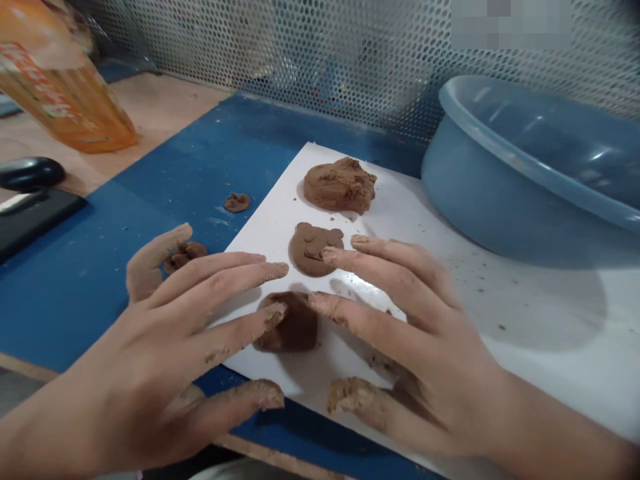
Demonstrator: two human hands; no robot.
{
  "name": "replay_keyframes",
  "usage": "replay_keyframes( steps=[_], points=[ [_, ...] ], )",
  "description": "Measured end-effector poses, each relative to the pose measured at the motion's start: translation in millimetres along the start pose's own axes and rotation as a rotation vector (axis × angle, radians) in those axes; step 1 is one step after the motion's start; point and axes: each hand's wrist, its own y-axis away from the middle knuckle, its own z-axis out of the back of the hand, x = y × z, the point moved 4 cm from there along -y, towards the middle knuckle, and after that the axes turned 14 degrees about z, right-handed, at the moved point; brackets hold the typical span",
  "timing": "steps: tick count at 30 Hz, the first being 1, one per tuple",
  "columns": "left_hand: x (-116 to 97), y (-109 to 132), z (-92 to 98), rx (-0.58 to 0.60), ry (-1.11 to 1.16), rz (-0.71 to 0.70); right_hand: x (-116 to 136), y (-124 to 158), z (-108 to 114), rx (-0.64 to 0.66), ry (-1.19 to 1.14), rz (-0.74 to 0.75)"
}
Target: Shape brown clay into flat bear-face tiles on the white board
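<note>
Perforated metal screen (280, 47) is fixed along the back of a blue-painted workbench (190, 127), with a plywood top (155, 110) seen beyond it at left. White board (395, 220) is laid on the bench, and a blue plastic basin (520, 160) is placed at its far right, with clay specks scattered on the white surface in front of it. Three clay pieces are lined up on the board: a rough brown clay lump (340, 185) at the far end, a bear-face clay disc (315, 248) with ears and raised features in the middle, and a dark clay patty (287, 323) nearest the hands. Left hand (135, 353) and right hand (425, 333) are held palm down over the board's near end, both smeared with clay. Grip is released on both sides: fingers are spread, nothing is clenched. Patty is flanked by the left fingers (273, 317) and right fingers (325, 303), with tips at or just beside its upper edge; exact contact cannot be told. Crumbled clay piece (185, 255) is seen on the blue bench just beside the left little finger, and a small clay scrap (237, 202) is seen further up. Orange packet (60, 87) is seen blurred at top left, above a black mouse-shaped object (30, 173) and a flat black case (30, 220).
</note>
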Motion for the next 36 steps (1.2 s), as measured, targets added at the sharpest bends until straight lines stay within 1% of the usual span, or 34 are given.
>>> replay_keyframes(
  steps=[2, 5, 7, 9, 11, 12, 14, 17, 20, 21, 23, 26, 28, 30, 33, 36],
  points=[
    [-1.0, 2.8, 3.4, 0.003, 0.03, 0.015, -1.7, 2.4, 0.0, 0.025, -0.009, 0.001],
    [-1.0, 5.4, 11.0, -0.029, 0.049, 0.079, -3.4, 4.9, -3.7, 0.12, -0.049, 0.038],
    [-2.7, 4.9, 14.1, -0.043, 0.022, 0.048, -2.6, 3.7, -3.7, 0.163, -0.05, 0.091],
    [-5.9, 2.7, 13.3, -0.034, -0.017, -0.03, -3.1, 1.1, 1.3, 0.128, -0.022, 0.091],
    [-9.5, 0.3, 9.5, -0.016, -0.034, -0.106, -5.7, -0.2, 8.2, 0.042, 0.004, 0.034],
    [-10.7, -0.6, 7.0, -0.004, -0.029, -0.119, -7.0, 0.3, 10.3, 0.014, 0.01, 0.008],
    [-11.2, -1.3, 2.8, 0.01, 0.012, -0.092, -8.4, 2.7, 9.7, 0.019, 0.016, -0.004],
    [-9.2, 1.3, 0.9, -0.008, 0.058, -0.025, -8.4, 7.1, 2.3, 0.089, -0.003, 0.018],
    [-4.8, 5.4, 1.8, 0.0, 0.027, 0.04, -6.5, 7.7, -2.5, 0.143, -0.03, 0.051],
    [-2.6, 6.6, 2.6, 0.0, 0.013, 0.079, -5.8, 7.1, -2.4, 0.15, -0.027, 0.057],
    [-0.4, 9.3, 5.9, -0.046, 0.002, 0.13, -4.7, 5.3, 0.4, 0.129, -0.012, 0.052],
    [-4.4, 13.3, 9.2, -0.093, -0.045, 0.105, -4.9, 3.7, 5.1, 0.062, -0.015, 0.002],
    [-8.8, 15.3, 9.3, -0.078, -0.097, 0.085, -4.8, 3.5, 5.4, 0.039, -0.029, -0.008],
    [-11.9, 16.2, 8.9, -0.063, -0.122, 0.096, -4.5, 3.6, 4.2, 0.04, -0.035, 0.001],
    [-13.1, 16.0, 7.3, -0.059, -0.077, 0.129, -3.9, 4.4, 2.7, 0.05, -0.034, 0.018],
    [-9.9, 14.2, 7.7, -0.111, -0.023, 0.116, -3.0, 5.7, 2.3, 0.049, -0.038, 0.015]
  ],
)
